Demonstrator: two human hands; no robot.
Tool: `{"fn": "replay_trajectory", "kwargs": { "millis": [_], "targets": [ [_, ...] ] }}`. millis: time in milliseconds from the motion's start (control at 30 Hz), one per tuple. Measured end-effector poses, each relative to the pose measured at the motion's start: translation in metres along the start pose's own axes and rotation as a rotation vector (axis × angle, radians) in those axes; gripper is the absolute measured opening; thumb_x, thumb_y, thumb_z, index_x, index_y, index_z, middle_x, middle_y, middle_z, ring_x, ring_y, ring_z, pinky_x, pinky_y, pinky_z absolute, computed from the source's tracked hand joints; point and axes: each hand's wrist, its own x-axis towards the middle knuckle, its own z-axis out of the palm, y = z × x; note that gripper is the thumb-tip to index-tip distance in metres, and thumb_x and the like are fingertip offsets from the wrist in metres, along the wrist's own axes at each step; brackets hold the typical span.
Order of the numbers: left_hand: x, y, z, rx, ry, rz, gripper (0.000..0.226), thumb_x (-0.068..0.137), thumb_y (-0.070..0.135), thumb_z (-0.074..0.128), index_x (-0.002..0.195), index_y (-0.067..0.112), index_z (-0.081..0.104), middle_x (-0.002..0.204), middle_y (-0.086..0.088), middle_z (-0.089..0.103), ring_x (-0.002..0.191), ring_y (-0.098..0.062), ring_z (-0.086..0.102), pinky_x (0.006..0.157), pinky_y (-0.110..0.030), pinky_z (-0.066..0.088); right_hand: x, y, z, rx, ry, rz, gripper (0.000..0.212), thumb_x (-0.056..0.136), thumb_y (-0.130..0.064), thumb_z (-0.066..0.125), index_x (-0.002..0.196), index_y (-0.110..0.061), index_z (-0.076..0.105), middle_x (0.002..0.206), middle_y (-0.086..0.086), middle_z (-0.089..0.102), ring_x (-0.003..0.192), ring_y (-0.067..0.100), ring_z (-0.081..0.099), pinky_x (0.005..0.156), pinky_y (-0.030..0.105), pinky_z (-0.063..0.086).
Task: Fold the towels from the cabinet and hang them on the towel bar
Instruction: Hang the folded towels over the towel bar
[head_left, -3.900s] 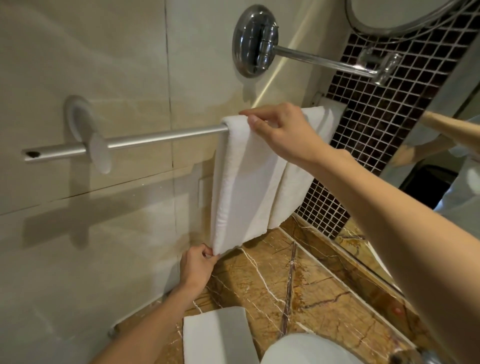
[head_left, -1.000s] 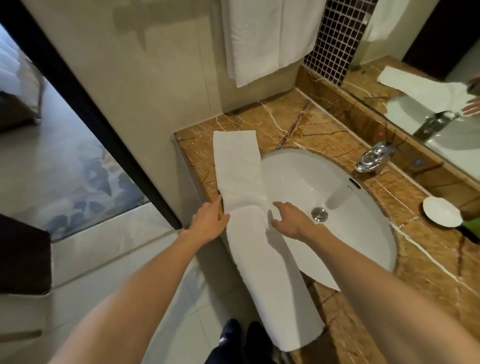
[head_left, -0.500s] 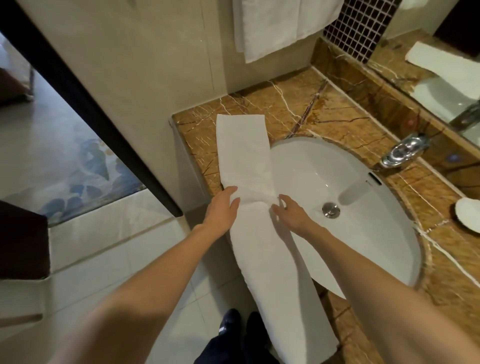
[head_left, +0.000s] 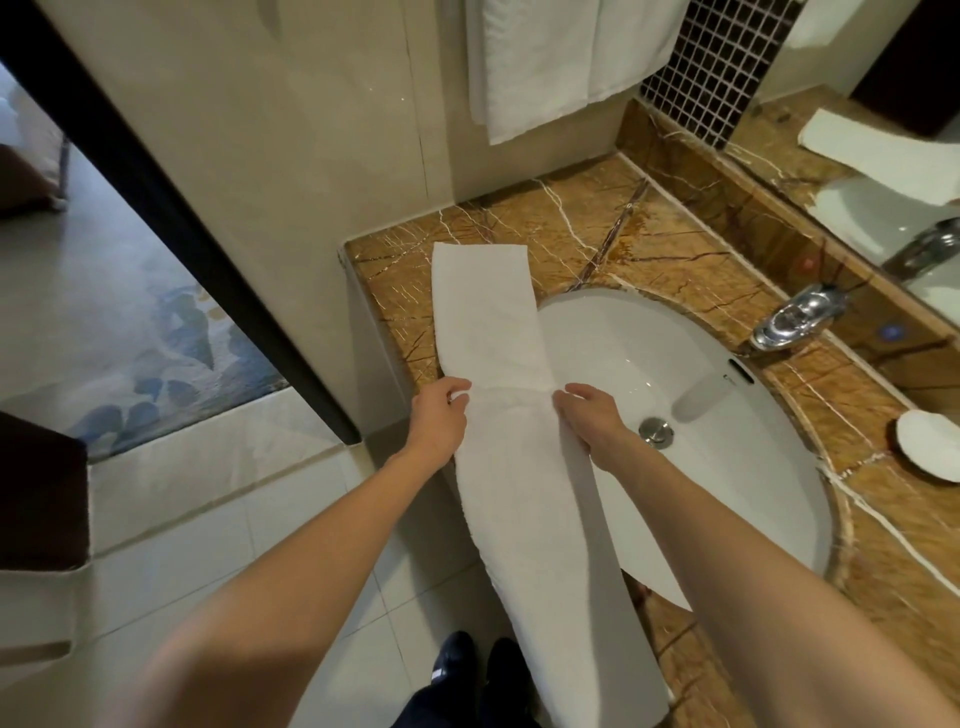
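Folded towel strip (head_left: 519, 493), pinched at mid-length.
It lies over the bench (head_left: 545, 218) and sink rim (head_left: 597, 293), tail overhanging. My left hand (head_left: 439, 418) and right hand (head_left: 589, 415) have fingers (head_left: 460, 387) curled on opposite edges. Soft, light, limp; I expect sag either side.

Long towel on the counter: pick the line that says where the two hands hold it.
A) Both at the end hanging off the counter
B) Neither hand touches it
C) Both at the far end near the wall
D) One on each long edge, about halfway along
D: the left hand and the right hand each grip an opposite long edge of the long towel near its middle.
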Motion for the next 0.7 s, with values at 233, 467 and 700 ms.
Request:
{"fn": "replay_trajectory", "kwargs": {
  "millis": [233, 467, 700],
  "targets": [
    [-0.003, 0.03, -0.01, -0.317, 0.076, -0.085, 0.024, 0.091, 0.01, 0.06, 0.114, 0.012, 0.065, 0.121, -0.002, 0.057, 0.108, -0.01, 0.048, 0.087, -0.021, 0.04, -0.014, -0.029, -0.002, 0.13, -0.108, -0.065, 0.03, 0.087, -0.011, 0.062, 0.116, -0.015, 0.064, 0.112, 0.007, 0.066, 0.095, 0.02, 0.064, 0.079, 0.029, 0.054],
    [-0.005, 0.07, -0.044, -0.334, 0.136, -0.058, 0.023, 0.089, 0.005, 0.061, 0.109, 0.013, 0.067, 0.13, -0.006, 0.057, 0.123, -0.02, 0.05, 0.088, -0.023, 0.043, -0.04, -0.08, -0.01, 0.183, -0.162, -0.102, 0.021, 0.084, -0.005, 0.056, 0.096, -0.01, 0.073, 0.093, 0.009, 0.073, 0.082, 0.025, 0.071, 0.063, 0.03, 0.057],
    [-0.02, 0.125, -0.092, -0.319, 0.144, 0.083, 0.035, 0.086, 0.011, 0.066, 0.12, 0.01, 0.062, 0.127, -0.008, 0.059, 0.114, -0.025, 0.056, 0.096, -0.038, 0.049, -0.074, -0.137, -0.017, 0.218, -0.166, -0.312, 0.018, 0.08, -0.01, 0.072, 0.098, -0.012, 0.074, 0.09, 0.004, 0.075, 0.08, 0.018, 0.072, 0.06, 0.026, 0.056]
  ]
}}
